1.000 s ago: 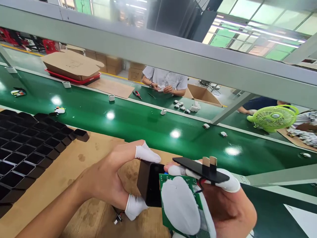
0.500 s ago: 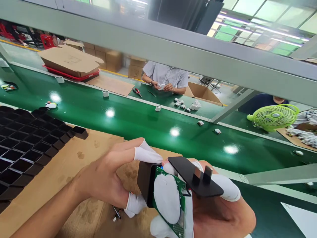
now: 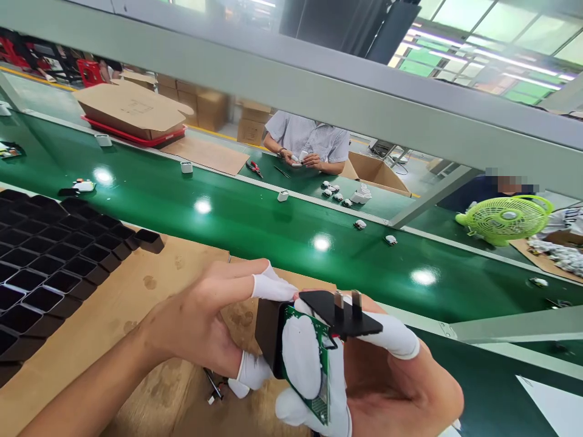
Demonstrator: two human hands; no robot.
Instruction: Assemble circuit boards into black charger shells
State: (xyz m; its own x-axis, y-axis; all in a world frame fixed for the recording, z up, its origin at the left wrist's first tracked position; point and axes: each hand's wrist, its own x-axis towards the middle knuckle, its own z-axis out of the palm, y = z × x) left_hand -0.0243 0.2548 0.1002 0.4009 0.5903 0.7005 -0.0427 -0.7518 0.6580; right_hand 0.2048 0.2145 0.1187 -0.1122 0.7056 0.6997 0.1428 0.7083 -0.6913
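Observation:
My left hand (image 3: 204,312), with white finger cots, is closed around a black charger case (image 3: 268,331) at the lower middle. A green circuit board (image 3: 324,364) stands with its left edge in the case's open mouth. On the board's face lies a thick oval of white paste (image 3: 301,358). My right hand (image 3: 405,382), also in finger cots, grips the board from the right and below. Its upper fingers steady a black plug cover (image 3: 319,303) with two metal prongs, tilted above the board. A short dark wire shows between cover and board.
Rows of black cases (image 3: 59,261) stand at the left on a brown board (image 3: 182,255). Beyond runs a green conveyor belt (image 3: 237,215) carrying small white parts. A co-worker (image 3: 307,142) sits opposite; a green fan (image 3: 505,218) stands right. A metal beam (image 3: 291,85) crosses above.
The circuit board has slid left, further into the case, and the plug cover has come left with my right hand. Parts on the belt have shifted left.

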